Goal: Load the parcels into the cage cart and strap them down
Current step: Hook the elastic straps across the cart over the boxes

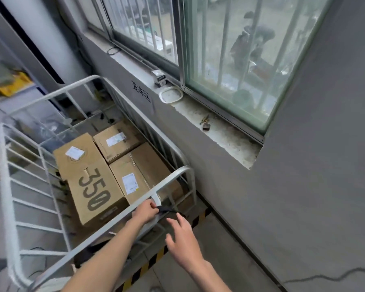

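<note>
A white metal cage cart [6, 186] stands beside the wall under a window. Three cardboard parcels lie inside: a long box printed "350" [89, 178], a box with a white label [133, 180] beside it, and a smaller box [116, 140] behind. My left hand [145, 211] reaches over the cart's near top rail [169, 180] and pinches a black strap [169, 208] at that rail. My right hand [183, 243] hovers just right of the strap, fingers spread and holding nothing.
A grey wall and dusty window sill [219, 131] run close along the cart's right side. A white dish [171, 95] and small bits lie on the sill. Black-and-yellow floor tape [154, 258] runs below the cart. Shelving with clutter stands far left.
</note>
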Action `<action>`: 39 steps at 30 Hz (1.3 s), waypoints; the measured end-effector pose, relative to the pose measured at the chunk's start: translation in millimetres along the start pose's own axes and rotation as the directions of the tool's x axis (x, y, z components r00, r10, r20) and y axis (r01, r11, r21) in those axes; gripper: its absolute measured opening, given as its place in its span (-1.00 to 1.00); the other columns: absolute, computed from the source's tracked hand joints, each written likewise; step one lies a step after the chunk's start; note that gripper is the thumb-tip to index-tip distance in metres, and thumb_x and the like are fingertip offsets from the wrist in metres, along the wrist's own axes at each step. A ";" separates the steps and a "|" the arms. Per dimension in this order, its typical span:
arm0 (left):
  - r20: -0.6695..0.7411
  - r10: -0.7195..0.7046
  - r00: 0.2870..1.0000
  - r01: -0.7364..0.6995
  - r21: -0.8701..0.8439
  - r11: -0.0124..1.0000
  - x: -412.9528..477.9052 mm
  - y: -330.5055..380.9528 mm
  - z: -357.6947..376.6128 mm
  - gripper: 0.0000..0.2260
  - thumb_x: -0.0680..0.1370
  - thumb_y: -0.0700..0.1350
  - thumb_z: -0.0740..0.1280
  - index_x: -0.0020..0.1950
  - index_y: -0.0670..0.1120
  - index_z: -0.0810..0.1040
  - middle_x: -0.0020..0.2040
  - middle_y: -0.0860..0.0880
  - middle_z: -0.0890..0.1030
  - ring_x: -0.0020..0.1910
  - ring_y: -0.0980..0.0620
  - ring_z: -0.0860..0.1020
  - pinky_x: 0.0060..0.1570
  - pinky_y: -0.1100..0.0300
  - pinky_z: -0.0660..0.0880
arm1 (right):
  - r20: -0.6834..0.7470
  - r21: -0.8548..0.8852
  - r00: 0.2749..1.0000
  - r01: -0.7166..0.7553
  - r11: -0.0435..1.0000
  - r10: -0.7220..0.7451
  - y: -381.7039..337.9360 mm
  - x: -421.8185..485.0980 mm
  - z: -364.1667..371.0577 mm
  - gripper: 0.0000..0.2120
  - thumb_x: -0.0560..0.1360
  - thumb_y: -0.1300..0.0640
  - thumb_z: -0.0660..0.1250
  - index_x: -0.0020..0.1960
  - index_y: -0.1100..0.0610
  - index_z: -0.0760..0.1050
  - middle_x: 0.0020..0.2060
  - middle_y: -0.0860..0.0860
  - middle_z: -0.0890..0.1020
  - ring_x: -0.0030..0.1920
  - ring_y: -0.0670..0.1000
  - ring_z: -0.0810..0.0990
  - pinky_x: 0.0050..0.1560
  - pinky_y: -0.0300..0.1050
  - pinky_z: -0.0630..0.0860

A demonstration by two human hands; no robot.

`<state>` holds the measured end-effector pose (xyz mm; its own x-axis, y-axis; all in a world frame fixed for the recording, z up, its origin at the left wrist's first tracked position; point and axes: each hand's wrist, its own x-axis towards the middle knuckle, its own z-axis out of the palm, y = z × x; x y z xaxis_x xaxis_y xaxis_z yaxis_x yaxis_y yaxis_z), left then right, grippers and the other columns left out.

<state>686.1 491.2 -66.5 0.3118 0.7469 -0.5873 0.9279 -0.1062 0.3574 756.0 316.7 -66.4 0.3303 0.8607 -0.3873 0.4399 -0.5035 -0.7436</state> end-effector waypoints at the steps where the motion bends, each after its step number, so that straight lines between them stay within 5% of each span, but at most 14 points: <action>1: -0.010 -0.016 1.000 0.016 0.036 0.999 1.7 0.6 4.3 -0.87 0.53 -0.10 0.36 0.04 -0.11 0.58 0.04 -0.09 0.64 0.11 -0.11 0.57 0.20 -0.02 0.47 | 0.017 -0.003 1.000 0.006 1.000 -0.006 4.2 -3.1 0.1 -0.51 0.62 0.03 0.18 0.54 -0.08 0.26 0.62 0.00 0.10 0.62 0.02 0.00 0.55 -0.06 0.12; 8: -0.127 -0.019 0.992 0.041 0.170 0.985 -9.0 2.7 9.3 -0.92 0.53 0.01 0.34 -0.03 0.07 0.48 -0.01 0.04 0.61 0.12 -0.04 0.51 0.18 0.04 0.35 | 0.066 0.052 0.998 -0.008 0.999 0.004 23.9 -14.1 -4.9 -0.53 0.63 0.02 0.17 0.54 -0.07 0.29 0.60 -0.05 0.16 0.60 -0.04 0.05 0.51 -0.10 0.16; 13: -0.152 -0.013 0.988 0.024 0.074 0.997 -61.1 -7.7 -7.8 -0.86 0.49 0.05 0.39 -0.02 0.11 0.47 -0.03 0.11 0.60 0.07 0.03 0.53 0.19 0.02 0.41 | 0.101 0.231 0.995 -0.010 0.973 -0.014 -11.9 0.2 0.1 -0.56 0.66 -0.08 0.11 0.50 0.01 0.37 0.43 -0.09 0.46 0.44 -0.09 0.38 0.38 -0.19 0.33; 17: -0.148 -0.042 0.988 0.010 -0.205 0.979 -112.2 -38.7 -14.1 -0.85 0.45 -0.03 0.47 -0.08 0.07 0.52 -0.13 0.06 0.62 -0.13 0.10 0.59 -0.10 0.13 0.55 | 0.199 0.473 0.976 -0.176 0.863 0.090 -50.4 14.6 14.2 -0.66 0.64 -0.12 0.06 0.13 -0.02 0.55 0.02 -0.08 0.62 0.05 -0.10 0.56 0.02 -0.14 0.45; 22: -0.198 -0.017 0.980 -0.049 -0.324 0.945 -148.3 -54.3 -31.8 -0.83 0.47 -0.08 0.48 -0.02 0.03 0.53 -0.09 -0.02 0.63 -0.08 0.00 0.60 -0.06 0.03 0.57 | 0.262 0.478 0.947 -0.297 0.827 0.189 -68.3 6.5 40.1 -0.68 0.63 -0.05 0.09 0.22 0.08 0.49 0.11 0.03 0.58 0.11 0.02 0.53 0.16 -0.02 0.46; 28: -0.076 0.172 0.982 -0.188 -0.437 0.880 -179.6 -57.8 -40.1 -0.78 0.43 -0.10 0.49 0.00 -0.01 0.53 -0.15 0.00 0.64 -0.21 0.20 0.58 -0.21 0.30 0.49 | 0.257 0.753 0.918 -0.387 0.532 0.303 -62.3 -23.3 59.3 -0.74 0.60 0.08 0.22 0.26 0.10 0.50 -0.03 0.03 0.63 -0.05 0.02 0.60 0.01 -0.02 0.55; 33: 0.035 0.263 0.964 -0.221 -0.441 0.870 -212.0 -70.5 -45.1 -0.76 0.43 -0.08 0.48 0.04 0.01 0.53 -0.18 0.02 0.61 -0.22 0.18 0.55 -0.18 0.27 0.49 | 0.097 0.825 0.957 -0.231 0.516 0.274 -69.8 -50.6 57.2 -0.57 0.52 0.32 0.27 0.36 0.05 0.42 0.19 0.03 0.57 0.18 0.05 0.59 0.26 0.11 0.57; 36: 0.132 0.284 0.950 -0.212 -0.396 0.894 -232.3 -85.4 -49.3 -0.73 0.45 -0.05 0.46 0.10 0.04 0.50 -0.18 0.03 0.60 -0.22 0.16 0.54 -0.15 0.18 0.49 | 0.008 0.865 0.953 -0.158 0.476 0.301 -81.1 -70.9 57.1 -0.46 0.50 0.39 0.25 0.38 -0.06 0.38 0.18 -0.07 0.51 0.23 0.01 0.55 0.08 -0.04 0.59; 39: 0.256 0.257 0.932 -0.210 -0.199 0.957 -253.5 -105.6 -48.0 -0.67 0.48 -0.01 0.44 0.21 0.06 0.47 -0.13 0.08 0.59 -0.17 0.15 0.54 -0.12 0.17 0.50 | 0.016 0.968 0.914 -0.116 0.223 0.406 -90.8 -86.8 49.3 -0.27 0.51 0.45 0.21 0.54 -0.07 0.18 0.04 0.05 0.58 0.05 0.06 0.68 -0.15 -0.11 0.59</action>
<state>499.3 344.6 79.5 0.5818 0.5007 -0.6410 0.7820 -0.1276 0.6101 646.2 291.5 7.9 0.4674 0.5830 -0.6646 -0.7486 -0.1389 -0.6483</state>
